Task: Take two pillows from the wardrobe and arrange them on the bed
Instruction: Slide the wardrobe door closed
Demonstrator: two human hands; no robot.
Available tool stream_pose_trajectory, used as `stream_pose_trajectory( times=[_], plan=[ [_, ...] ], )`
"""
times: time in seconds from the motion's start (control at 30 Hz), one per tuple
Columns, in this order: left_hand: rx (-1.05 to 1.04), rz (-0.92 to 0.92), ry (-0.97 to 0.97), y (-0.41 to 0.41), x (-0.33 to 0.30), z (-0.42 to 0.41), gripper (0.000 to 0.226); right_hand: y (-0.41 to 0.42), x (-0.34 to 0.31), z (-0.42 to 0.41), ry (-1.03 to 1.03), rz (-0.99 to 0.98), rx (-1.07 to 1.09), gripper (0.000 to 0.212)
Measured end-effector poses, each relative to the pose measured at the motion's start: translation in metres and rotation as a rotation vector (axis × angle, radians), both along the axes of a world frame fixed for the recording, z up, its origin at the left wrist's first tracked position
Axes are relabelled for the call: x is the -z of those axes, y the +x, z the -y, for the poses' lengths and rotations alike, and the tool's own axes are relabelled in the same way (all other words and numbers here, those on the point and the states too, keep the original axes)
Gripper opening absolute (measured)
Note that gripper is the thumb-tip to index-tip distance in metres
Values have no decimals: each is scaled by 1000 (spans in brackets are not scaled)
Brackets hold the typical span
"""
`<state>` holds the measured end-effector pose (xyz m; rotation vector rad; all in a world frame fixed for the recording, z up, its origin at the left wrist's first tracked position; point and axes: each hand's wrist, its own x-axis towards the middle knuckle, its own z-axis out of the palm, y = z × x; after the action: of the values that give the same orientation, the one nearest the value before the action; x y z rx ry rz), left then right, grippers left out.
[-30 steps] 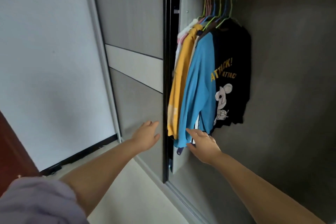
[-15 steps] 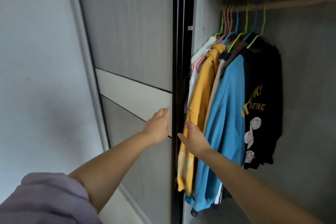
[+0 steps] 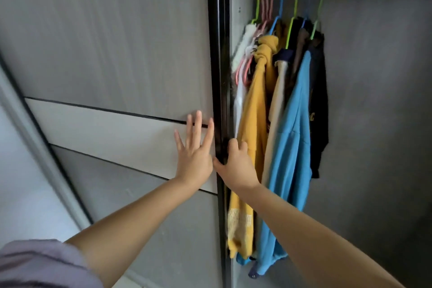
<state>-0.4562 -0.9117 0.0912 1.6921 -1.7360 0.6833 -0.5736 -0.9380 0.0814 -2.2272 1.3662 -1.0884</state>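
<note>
Grey sliding wardrobe door (image 3: 117,54) fills the view, left hand (image 3: 195,154) flat and splayed on it, right hand (image 3: 236,166) curled round its black edge (image 3: 218,77), no pillows visible, and fingers (image 3: 232,145) could get pinched if it slides.

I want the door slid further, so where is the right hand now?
In the head view, the right hand is just right of centre, its fingers curled around the sliding door's black edge, between the left hand and the yellow garment.
</note>
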Motion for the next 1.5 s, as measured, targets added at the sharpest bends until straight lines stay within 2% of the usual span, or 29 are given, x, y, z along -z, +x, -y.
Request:
stream_pose_trajectory(
  times=[0.07, 0.23, 0.43, 0.63, 0.77, 0.93, 1.03, 1.07, 1.13, 1.2, 1.27, 1.37, 1.5],
  plan=[
    [28, -19, -60, -2, 2, 2, 88, -1, 2, -2, -42, -37, 45, 39],
    [78, -7, -67, -12, -2, -1, 91, -13, 2, -8, -90, -61, 71, 28],
    [117, 16, -54, -62, -6, -6, 89, -60, 3, -17, -111, -169, 202, 35],
    [239, 139, -54, -127, -11, -9, 93, -138, 8, -30, -95, -194, 341, 38],
    [307, 176, -41, -184, -10, -15, 98, -204, 6, -43, -96, -279, 431, 41],
    [414, 305, -56, -237, -17, -18, 97, -286, -2, -65, -38, -378, 547, 44],
    [415, 318, -75, -255, -21, -14, 99, -330, -3, -78, -8, -331, 629, 49],
    [409, 321, -85, -258, -21, -13, 101, -343, -4, -83, -30, -274, 649, 54],
    [392, 321, -112, -261, -21, -9, 105, -365, -8, -91, -224, -201, 695, 69],
    [378, 315, -129, -264, -18, -6, 109, -382, -19, -93, -473, -315, 732, 81],
    [365, 333, -145, -268, -18, -4, 111, -390, -30, -91, -621, -490, 655, 87],
    [364, 344, -166, -279, -23, 0, 114, -399, -36, -82, -623, -625, 585, 95],
    [374, 353, -184, -305, -32, 3, 121, -436, -35, -78, -523, -636, 624, 96]
  ],
)
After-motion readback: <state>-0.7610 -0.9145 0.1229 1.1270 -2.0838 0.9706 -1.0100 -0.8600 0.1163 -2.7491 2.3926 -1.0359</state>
